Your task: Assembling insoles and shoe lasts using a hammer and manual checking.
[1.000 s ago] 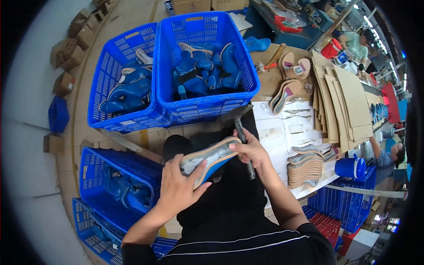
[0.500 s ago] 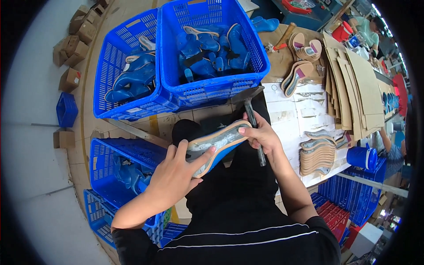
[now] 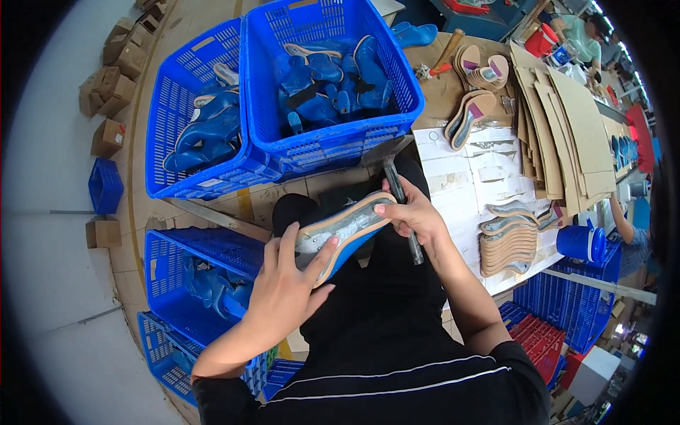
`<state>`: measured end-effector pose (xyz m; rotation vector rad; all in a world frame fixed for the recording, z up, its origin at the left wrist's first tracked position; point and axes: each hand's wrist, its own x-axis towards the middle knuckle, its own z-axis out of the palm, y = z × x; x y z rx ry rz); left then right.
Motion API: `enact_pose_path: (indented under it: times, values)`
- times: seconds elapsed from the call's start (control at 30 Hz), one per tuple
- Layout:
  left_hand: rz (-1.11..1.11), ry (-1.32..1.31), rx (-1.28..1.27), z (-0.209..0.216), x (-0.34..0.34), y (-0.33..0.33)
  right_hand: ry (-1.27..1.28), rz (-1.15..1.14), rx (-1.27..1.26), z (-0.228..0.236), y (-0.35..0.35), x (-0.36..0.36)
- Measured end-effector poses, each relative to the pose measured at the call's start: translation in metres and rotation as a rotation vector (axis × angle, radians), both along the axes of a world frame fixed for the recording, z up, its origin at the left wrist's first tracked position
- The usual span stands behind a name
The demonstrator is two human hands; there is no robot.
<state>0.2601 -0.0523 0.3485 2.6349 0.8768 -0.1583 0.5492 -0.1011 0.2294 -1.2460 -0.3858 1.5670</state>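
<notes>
Over my lap lies a blue shoe last (image 3: pixel 347 228), its underside turned up. A grey insole with a tan rim covers that underside. My left hand (image 3: pixel 282 280) grips the near-left end, fingers along one edge and the thumb on the other side. At the far-right end, my right hand (image 3: pixel 416 218) presses its thumb onto the insole. The same hand is closed around the dark handle of a hammer (image 3: pixel 415 249); the metal head points away from me, near the big crate's corner. My right fingers partly hide the handle.
Two blue crates (image 3: pixel 333 134) of blue lasts stand ahead; more crates (image 3: pixel 205 244) sit at left. On the right-hand table (image 3: pixel 453 180) are stacked insoles (image 3: pixel 506 248), cardboard sheets (image 3: pixel 567 134), another hammer (image 3: pixel 450 49) and a blue jug (image 3: pixel 581 242). People work at far right.
The whole view has shifted slightly. The last's underside is tipped a little more toward me, and both hands keep their hold on it. The hammer stays in my right hand.
</notes>
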Motion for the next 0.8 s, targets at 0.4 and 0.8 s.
enact_pose_path:
  times: [0.4, 0.8]
  values:
    - [-0.011, -0.395, 0.275, -0.053, 0.005, -0.008, -0.003, 0.030, 0.005, 0.000, 0.002, 0.003]
    - [-0.045, -0.234, 0.245, -0.042, 0.007, -0.001, -0.052, -0.030, -0.010, 0.005, -0.001, -0.002]
